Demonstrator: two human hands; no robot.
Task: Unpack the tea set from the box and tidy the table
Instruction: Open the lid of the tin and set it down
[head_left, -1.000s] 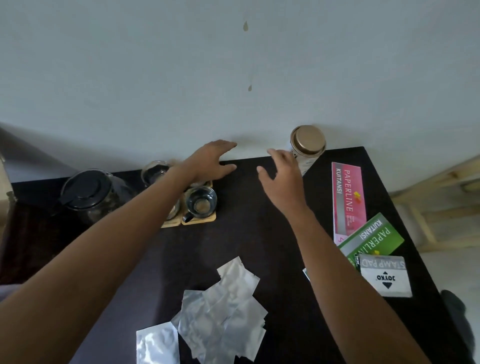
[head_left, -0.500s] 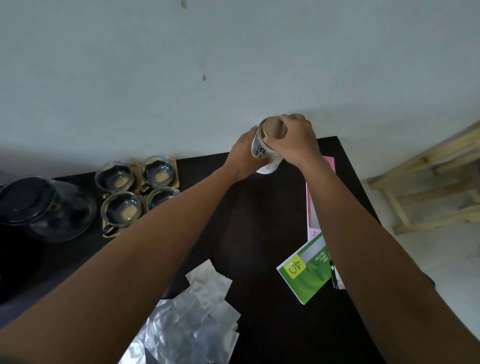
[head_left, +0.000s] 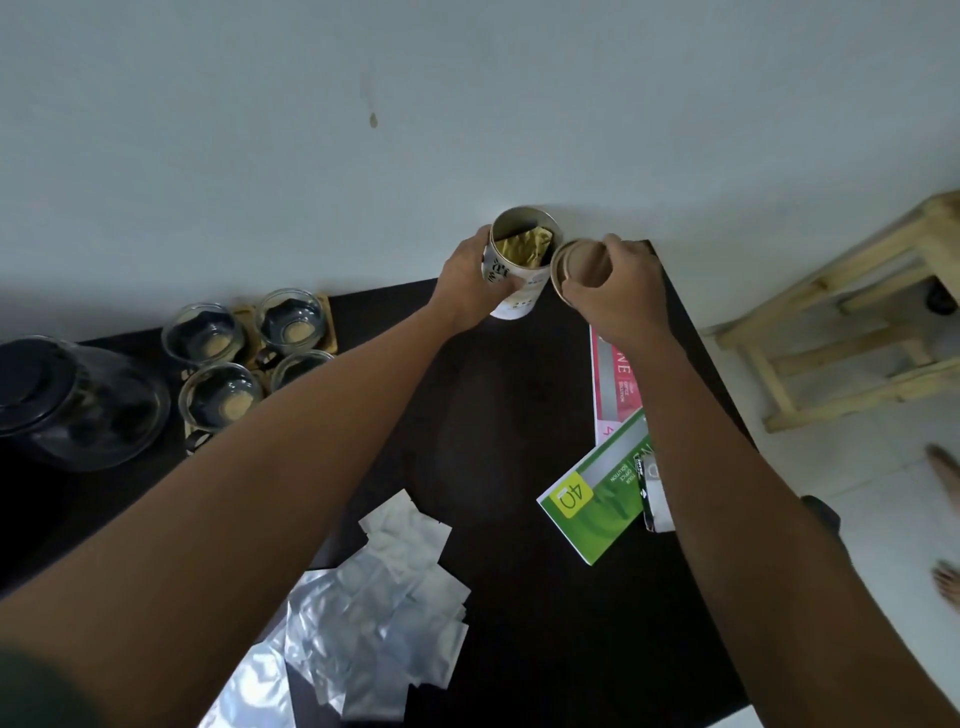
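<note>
At the far edge of the dark table (head_left: 519, 415), my left hand (head_left: 467, 283) grips a white tea canister (head_left: 519, 291), tilted toward me. The canister is open, and a gold foil bag (head_left: 522, 247) shows inside. My right hand (head_left: 618, 291) holds its brown round lid (head_left: 576, 267) just to the right of the canister's mouth. Several glass cups (head_left: 208, 338) on wooden coasters stand at the left, beside a glass teapot (head_left: 72, 400) with a black lid. A pile of silver foil sachets (head_left: 384, 608) lies near the front.
A pink booklet (head_left: 615, 384) and a green booklet (head_left: 597, 499) lie on the right of the table, under my right forearm. A white wall (head_left: 467, 104) runs right behind the table. A wooden stool (head_left: 857, 317) stands on the floor to the right.
Both hands reached the canister, gripped it, and my right hand has pulled the lid off to the right. The foil bag inside is now exposed.
</note>
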